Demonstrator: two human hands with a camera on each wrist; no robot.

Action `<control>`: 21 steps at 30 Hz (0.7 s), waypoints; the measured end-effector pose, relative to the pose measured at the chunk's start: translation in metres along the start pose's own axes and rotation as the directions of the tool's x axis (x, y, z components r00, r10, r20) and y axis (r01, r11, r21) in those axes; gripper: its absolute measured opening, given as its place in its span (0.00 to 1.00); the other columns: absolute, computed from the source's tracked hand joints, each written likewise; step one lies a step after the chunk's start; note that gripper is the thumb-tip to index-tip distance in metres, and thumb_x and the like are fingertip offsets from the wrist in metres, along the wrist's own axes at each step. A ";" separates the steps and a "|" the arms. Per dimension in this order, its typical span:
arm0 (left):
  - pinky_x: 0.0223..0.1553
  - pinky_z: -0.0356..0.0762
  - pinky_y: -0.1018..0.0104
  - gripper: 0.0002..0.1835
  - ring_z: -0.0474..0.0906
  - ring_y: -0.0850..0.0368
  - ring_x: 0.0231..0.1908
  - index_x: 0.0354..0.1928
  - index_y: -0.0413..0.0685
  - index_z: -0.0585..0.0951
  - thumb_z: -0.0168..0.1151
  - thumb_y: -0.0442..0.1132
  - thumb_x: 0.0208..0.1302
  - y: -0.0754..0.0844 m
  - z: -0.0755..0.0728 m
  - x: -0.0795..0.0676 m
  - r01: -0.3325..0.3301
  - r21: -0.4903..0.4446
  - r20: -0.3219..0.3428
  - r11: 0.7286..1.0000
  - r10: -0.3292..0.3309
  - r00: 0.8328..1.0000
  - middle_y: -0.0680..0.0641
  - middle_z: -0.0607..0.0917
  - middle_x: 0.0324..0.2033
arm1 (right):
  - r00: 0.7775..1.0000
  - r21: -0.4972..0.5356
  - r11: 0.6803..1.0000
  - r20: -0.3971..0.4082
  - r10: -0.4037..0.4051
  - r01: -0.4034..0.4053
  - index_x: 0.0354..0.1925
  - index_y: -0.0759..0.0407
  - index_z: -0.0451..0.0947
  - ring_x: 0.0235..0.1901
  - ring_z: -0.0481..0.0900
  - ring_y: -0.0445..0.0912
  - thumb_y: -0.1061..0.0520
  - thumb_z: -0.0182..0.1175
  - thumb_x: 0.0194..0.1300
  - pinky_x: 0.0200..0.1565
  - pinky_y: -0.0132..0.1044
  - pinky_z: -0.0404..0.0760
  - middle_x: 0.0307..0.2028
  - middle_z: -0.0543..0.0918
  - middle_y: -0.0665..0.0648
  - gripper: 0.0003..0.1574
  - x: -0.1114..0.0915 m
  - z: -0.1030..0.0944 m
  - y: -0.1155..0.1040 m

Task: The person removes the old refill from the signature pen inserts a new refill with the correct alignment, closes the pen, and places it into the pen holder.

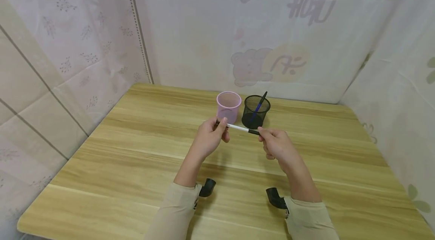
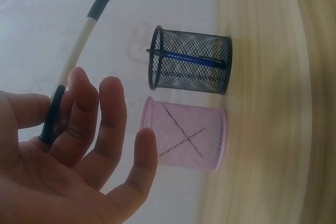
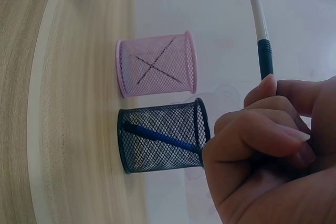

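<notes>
A white pen [image 1: 238, 127] with black ends is held crosswise between my two hands, above the table. My left hand [image 1: 212, 134] pinches one black end between thumb and fingers, its other fingers loosely spread in the left wrist view. At the opposite end, by the black grip [image 3: 266, 59], my right hand [image 1: 276, 143] pinches the pen with thumb and curled fingers. Just behind the hands stand a pink mesh pen cup [image 2: 186, 135] and, to its right, a black mesh pen cup [image 3: 163, 137]. A blue pen [image 1: 259, 106] leans inside the black cup, its dark end above the rim.
Both cups stand upright side by side near the back of the wooden table [image 1: 136, 126]. A printed curtain [image 1: 190, 36] hangs behind the table and along both sides. Black wrist mounts [image 1: 207, 188] stick out from the beige sleeves.
</notes>
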State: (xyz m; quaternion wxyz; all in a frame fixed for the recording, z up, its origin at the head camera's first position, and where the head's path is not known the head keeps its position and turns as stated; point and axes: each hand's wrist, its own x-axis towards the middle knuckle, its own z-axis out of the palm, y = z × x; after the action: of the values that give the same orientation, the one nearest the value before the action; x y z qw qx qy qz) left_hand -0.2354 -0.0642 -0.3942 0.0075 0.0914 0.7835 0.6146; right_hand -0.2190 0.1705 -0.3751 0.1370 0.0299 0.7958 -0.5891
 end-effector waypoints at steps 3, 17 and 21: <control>0.47 0.77 0.60 0.21 0.84 0.55 0.33 0.44 0.39 0.81 0.52 0.52 0.85 0.000 0.000 0.000 0.000 0.002 0.002 1.000 0.000 1.000 0.49 0.86 0.27 | 1.000 -0.001 1.000 0.001 0.001 -0.001 0.38 0.60 0.72 0.17 0.53 0.39 0.43 0.48 0.86 0.26 0.33 0.61 0.16 0.57 0.44 0.24 0.000 0.000 0.001; 0.46 0.75 0.61 0.21 0.84 0.55 0.34 0.42 0.42 0.80 0.51 0.53 0.85 0.001 0.001 0.000 0.019 0.006 -0.004 1.000 -0.019 1.000 0.47 0.86 0.28 | 1.000 0.002 1.000 -0.005 0.004 -0.004 0.37 0.59 0.72 0.17 0.54 0.39 0.42 0.48 0.86 0.26 0.32 0.61 0.16 0.58 0.43 0.25 0.002 0.000 0.002; 0.45 0.75 0.61 0.20 0.84 0.54 0.34 0.41 0.43 0.80 0.51 0.53 0.85 -0.001 0.001 0.000 0.017 0.005 -0.003 1.000 -0.017 1.000 0.46 0.86 0.28 | 1.000 0.001 1.000 -0.005 0.002 -0.002 0.37 0.59 0.72 0.17 0.53 0.39 0.42 0.48 0.86 0.26 0.32 0.61 0.16 0.58 0.43 0.25 0.002 0.000 0.002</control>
State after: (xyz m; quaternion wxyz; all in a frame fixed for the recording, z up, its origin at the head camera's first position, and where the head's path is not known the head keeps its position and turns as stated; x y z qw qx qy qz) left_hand -0.2357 -0.0631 -0.3953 0.0115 0.0836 0.7857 0.6129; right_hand -0.2206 0.1714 -0.3778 0.1354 0.0321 0.7957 -0.5895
